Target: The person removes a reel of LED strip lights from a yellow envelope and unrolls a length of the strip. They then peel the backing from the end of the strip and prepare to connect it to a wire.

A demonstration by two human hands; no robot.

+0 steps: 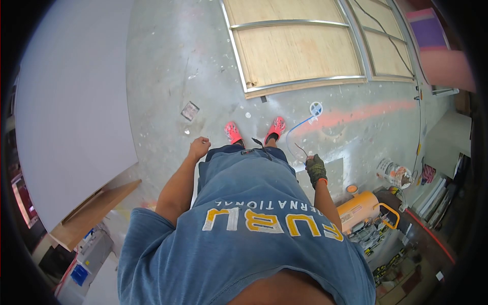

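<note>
I look straight down my own body, at a blue shirt and pink shoes (277, 126) on a concrete floor. My left hand (199, 147) is bare and hangs beside my hip with its fingers curled, and nothing shows in it. My right hand (315, 169) wears a dark glove and is closed at my other hip. A thin dark wire (300, 150) sticks out from its fingers. A blue hose (297, 127) curves over the floor just beyond that hand.
A large white panel (71, 101) leans at the left over a wooden board (96, 208). Plywood panels with metal framing (300, 46) lie on the floor ahead. An orange compressor (361, 206), a bucket (394, 173) and tool clutter fill the right.
</note>
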